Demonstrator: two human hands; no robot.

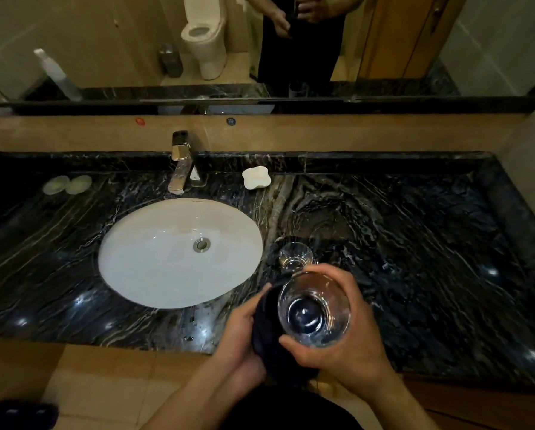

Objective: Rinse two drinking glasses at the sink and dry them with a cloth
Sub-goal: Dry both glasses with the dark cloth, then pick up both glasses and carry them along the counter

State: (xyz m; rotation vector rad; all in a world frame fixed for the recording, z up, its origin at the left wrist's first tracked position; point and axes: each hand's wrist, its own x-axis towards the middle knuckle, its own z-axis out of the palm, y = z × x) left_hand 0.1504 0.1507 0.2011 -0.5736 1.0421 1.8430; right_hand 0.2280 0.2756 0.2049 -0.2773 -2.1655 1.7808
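Two hands dry one glass [314, 310], lower centre: right hand [346, 352] fingers grasp its rim, left hand [239, 330] apparently clutches the dark cloth [267, 330]; rotate steadily.

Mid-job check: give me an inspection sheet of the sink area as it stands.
Surface: dark marble counter, white basin, no water seen running from the faucet.
Job's things: one glass held, second glass upright on counter right of basin; dark cloth against held glass.
Clutter: soap dish, two round pads.
Hands: left hand holds cloth, right hand grips glass.
Cables: nothing seen.
Surroundings: mirror above.
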